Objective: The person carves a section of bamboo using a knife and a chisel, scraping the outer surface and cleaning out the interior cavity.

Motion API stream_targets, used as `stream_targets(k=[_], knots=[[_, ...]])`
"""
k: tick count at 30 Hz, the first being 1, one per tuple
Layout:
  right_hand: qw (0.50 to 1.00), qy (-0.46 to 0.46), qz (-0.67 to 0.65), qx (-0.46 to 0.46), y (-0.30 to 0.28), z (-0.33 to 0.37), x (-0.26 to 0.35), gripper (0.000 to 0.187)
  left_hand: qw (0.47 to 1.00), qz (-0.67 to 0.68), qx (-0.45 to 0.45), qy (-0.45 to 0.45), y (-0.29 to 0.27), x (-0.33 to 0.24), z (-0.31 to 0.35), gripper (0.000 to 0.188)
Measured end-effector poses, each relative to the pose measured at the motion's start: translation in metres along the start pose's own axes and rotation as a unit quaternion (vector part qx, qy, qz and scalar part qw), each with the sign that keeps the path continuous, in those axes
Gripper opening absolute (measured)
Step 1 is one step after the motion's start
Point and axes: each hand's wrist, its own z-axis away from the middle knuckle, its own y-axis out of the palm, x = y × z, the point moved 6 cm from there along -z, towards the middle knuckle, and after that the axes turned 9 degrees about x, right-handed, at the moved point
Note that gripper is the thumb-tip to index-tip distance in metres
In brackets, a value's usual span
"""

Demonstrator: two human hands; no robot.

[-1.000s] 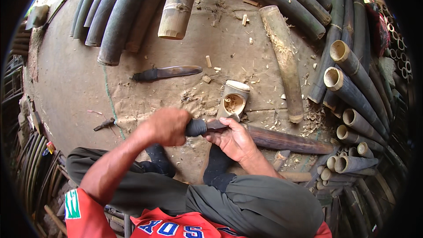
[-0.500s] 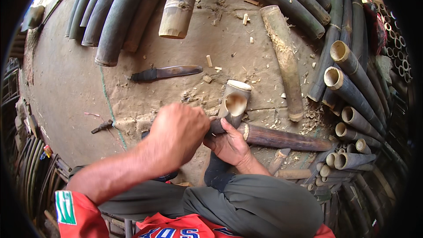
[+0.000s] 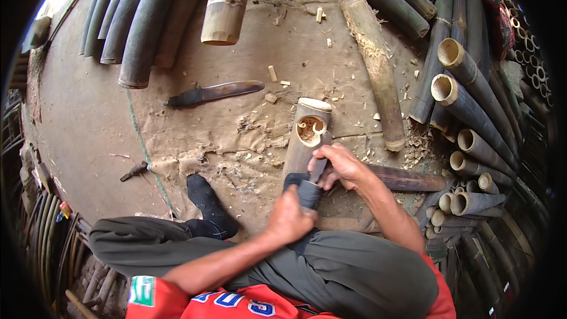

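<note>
Your short bamboo section (image 3: 304,142) lies on the burlap mat (image 3: 195,136) just ahead of your hands, its long axis running away from you and a touch to the right, the carved hollow near its far end facing up. Your left hand (image 3: 289,218) is closed around the dark handle of the knife (image 3: 310,186) at the section's near end; your right hand (image 3: 339,165) sits further along, to the right of the section, fingers curled over the blade and pressing it toward the hollow — so the right hand is the nearer one to the cut. The blade lies almost parallel to the section's length, its tip at the lower lip of the hollow. To the left of the section, well apart, a second long knife (image 3: 212,91) lies flat on the mat; to its right a pale bamboo length (image 3: 375,71) lies nearly parallel, and beyond that stacked hollow poles (image 3: 466,82). Your socked foot (image 3: 207,204) rests left of the section's near end.
</note>
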Motion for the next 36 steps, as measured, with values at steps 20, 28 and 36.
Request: stream_targets(k=[20,28,36], knots=[[0.871,-0.22,-0.421,0.125,0.073,-0.026,0.031,0.024,0.916,-0.365,-0.155,0.049,-0.188,-0.08,0.03,0.032],[0.98,-0.091,-0.174,0.018,0.075,-0.035,0.028,0.021,0.986,-0.057,-0.152,0.031,-0.135,0.021,0.016,0.041],[0.817,-0.229,-0.504,0.163,0.06,-0.021,0.033,0.02,0.849,-0.48,-0.169,0.144,-0.173,-0.155,0.033,0.016]])
